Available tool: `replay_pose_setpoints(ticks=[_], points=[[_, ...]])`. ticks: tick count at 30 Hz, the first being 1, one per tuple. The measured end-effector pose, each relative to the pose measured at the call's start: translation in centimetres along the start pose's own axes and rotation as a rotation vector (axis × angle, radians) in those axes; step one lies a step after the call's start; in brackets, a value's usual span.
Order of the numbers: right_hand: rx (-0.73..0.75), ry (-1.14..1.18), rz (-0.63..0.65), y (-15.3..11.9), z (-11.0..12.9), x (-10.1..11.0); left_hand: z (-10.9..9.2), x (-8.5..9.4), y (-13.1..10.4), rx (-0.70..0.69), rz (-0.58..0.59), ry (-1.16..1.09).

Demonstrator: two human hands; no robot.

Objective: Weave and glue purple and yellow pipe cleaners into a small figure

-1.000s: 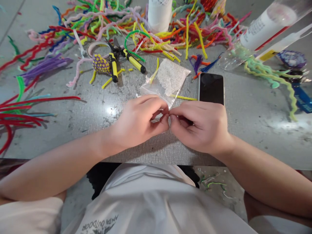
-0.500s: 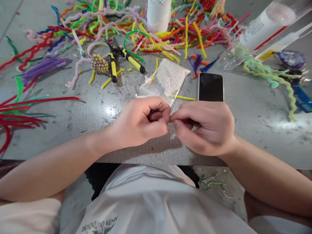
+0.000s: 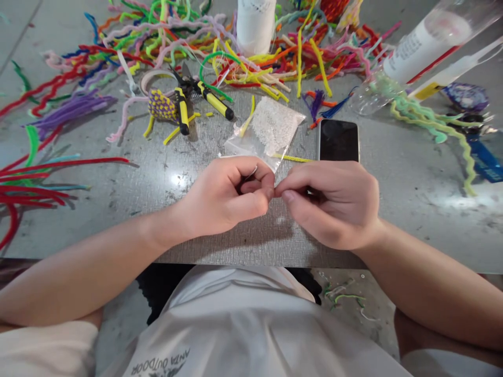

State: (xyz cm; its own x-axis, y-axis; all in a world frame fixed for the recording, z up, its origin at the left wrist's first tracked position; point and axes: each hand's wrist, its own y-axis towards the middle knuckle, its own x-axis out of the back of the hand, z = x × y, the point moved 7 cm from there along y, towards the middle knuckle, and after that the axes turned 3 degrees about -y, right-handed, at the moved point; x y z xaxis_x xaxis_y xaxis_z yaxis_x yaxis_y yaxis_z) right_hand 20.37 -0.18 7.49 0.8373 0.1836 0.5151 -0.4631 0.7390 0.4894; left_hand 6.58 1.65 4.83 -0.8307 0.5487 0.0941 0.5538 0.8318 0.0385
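Note:
Fingertip to fingertip, my left hand (image 3: 228, 199) and my right hand (image 3: 334, 204) meet above the front of the table. Both are closed in a pinch. A thin pale strand (image 3: 252, 172) shows among the curled fingers of my left hand; whatever else lies between the fingertips is too small or hidden. Just beyond them lies a clear plastic bag of small clear beads (image 3: 275, 125). A yellow pipe cleaner (image 3: 296, 157) pokes out between the bag and a dark-screened phone (image 3: 338, 140), which lies behind my right hand.
Yellow-and-black pliers (image 3: 182, 110) lie beside a yellow-purple woven piece (image 3: 162, 104). Many coloured pipe cleaners (image 3: 176, 26) are heaped along the back around a white bottle (image 3: 256, 26). Red pipe cleaners (image 3: 39, 175) lie at left, a clear plastic tube (image 3: 371, 94) at right. The table edge (image 3: 251, 264) runs before me.
My right thumb has shifted slightly to the right, away from my left fingers. Both hands otherwise keep their pinch, and the things on the table look unchanged.

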Motion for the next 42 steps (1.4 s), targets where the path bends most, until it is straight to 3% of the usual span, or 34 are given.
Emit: replay_pose_setpoints(ticks=[20,28,36,42], points=[[-0.025,-0.019,-0.094,-0.2,-0.1,0.7,0.5,0.7,0.0,-0.019,-0.084,-0.038],[-0.057,0.102,-0.094,-0.2,-0.6,0.7,2.0,1.1,-0.1,0.037,-0.173,-0.121],[-0.046,0.125,-0.085,0.2,-1.1,0.3,2.5,1.1,0.1,0.077,-0.175,-0.179],[-0.198,0.134,-0.255,-0.6,-2.6,0.9,2.9,1.0,0.1,0.219,-0.203,-0.368]])
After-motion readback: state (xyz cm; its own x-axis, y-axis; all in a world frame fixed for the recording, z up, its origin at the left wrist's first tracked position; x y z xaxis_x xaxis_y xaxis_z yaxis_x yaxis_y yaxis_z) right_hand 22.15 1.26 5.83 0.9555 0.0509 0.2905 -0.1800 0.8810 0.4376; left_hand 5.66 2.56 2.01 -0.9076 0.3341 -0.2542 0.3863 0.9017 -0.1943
